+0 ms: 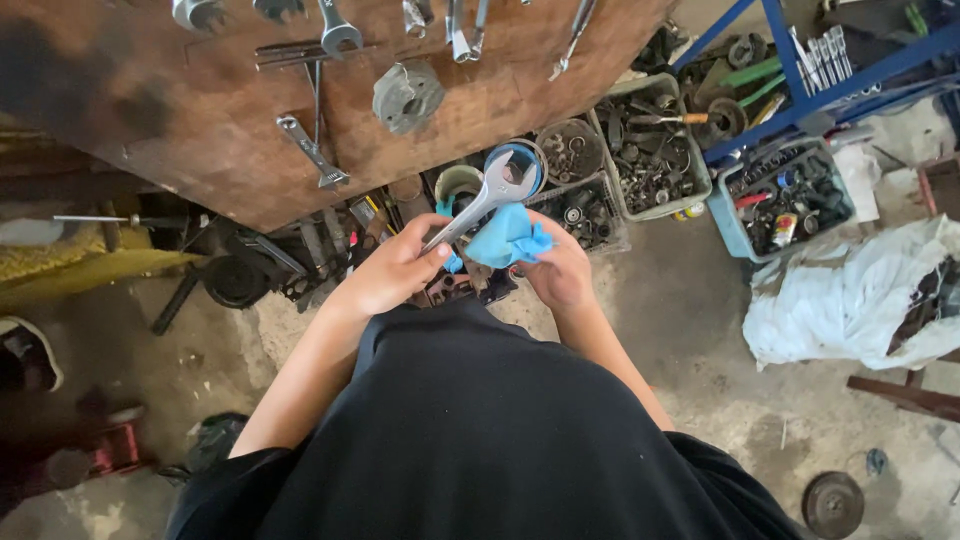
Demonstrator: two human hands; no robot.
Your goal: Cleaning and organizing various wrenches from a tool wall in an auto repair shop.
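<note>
Steel wrench (478,205) gripped in left hand (395,270); right hand (558,272) fingers clutch blue cloth (507,240) against shank. Wiping underway, unfinished.

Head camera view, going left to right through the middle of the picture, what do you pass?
Left hand → wrench → blue cloth → right hand → grey bin of metal parts → blue bin of parts → white sheet
</note>
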